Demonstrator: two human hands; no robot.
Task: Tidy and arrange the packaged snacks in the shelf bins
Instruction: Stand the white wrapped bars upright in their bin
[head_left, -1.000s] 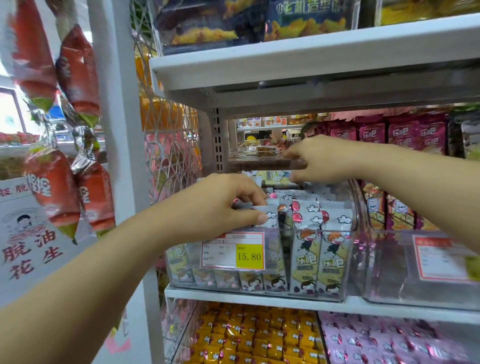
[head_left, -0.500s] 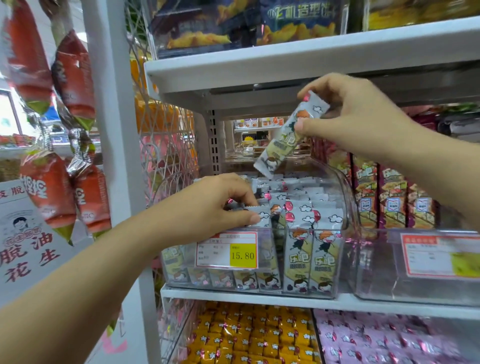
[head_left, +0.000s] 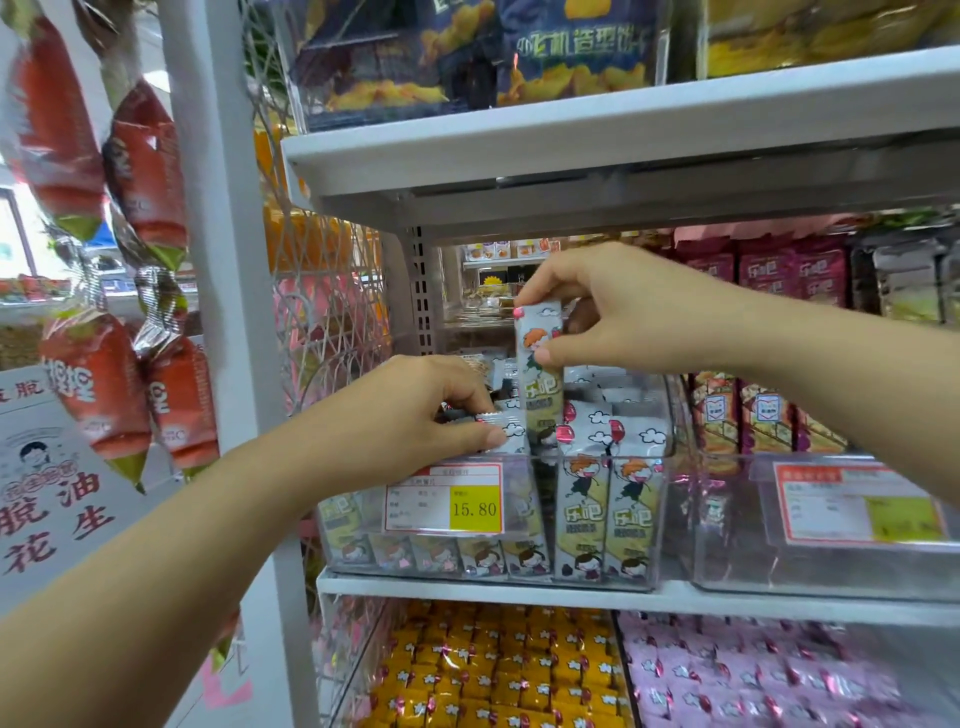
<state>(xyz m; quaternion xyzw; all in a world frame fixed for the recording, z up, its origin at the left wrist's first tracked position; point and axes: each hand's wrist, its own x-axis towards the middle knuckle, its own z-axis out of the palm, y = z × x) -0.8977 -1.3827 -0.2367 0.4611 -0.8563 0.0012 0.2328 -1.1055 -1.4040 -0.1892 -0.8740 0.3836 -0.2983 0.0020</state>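
- Silver-and-yellow snack packet (head_left: 540, 364), raised and tilted under the upper shelf half a second ago, now stands upright at mid-frame. Its lower end dips among the standing packets (head_left: 608, 499) in the clear bin (head_left: 675, 499).
- The right hand (head_left: 623, 306) pinches that packet near its top between thumb and curled fingers.
- The left hand (head_left: 415, 410) has kept its pinch on the crimped packet tops at the bin's left side, probably to hold a slot open.
- For the task, this stray looks nearly seated in its row, though it is not yet let go.
- The packets read 乐吧, and the price tag (head_left: 444, 499) on the bin front shows 15.80.
- The blue bags (head_left: 576, 47) at upper centre read 飞机造型饼.
- The poster (head_left: 47, 499) at lower left reads 脱油花生.
- The label at right (head_left: 857, 504) is too blurred to read.
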